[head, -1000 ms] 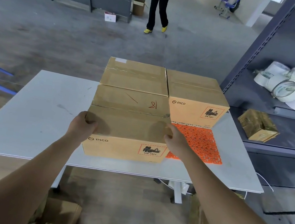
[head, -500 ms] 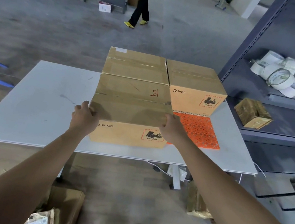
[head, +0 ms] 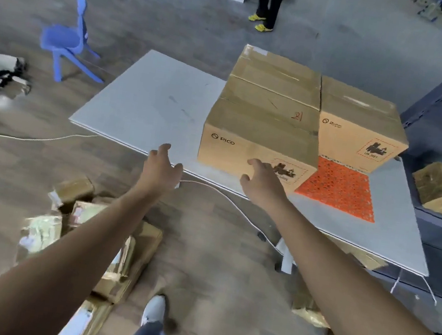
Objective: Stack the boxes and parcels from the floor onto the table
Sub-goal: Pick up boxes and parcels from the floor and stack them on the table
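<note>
Left hand [head: 161,167], right hand [head: 264,184] empty; three boxes [head: 260,141] [head: 278,73] [head: 362,122], one table [head: 149,100]

Your head cam's evenly lit, soft shadows, no glare, but motion blur smears the floor parcels [head: 107,239] and fisheye bends the edges.

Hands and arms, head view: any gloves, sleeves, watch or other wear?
Nothing worn shows. The left hand and right hand are bare: no gloves, rings or watch. The left forearm and right forearm carry no sleeve up to the frame's edge.
</note>
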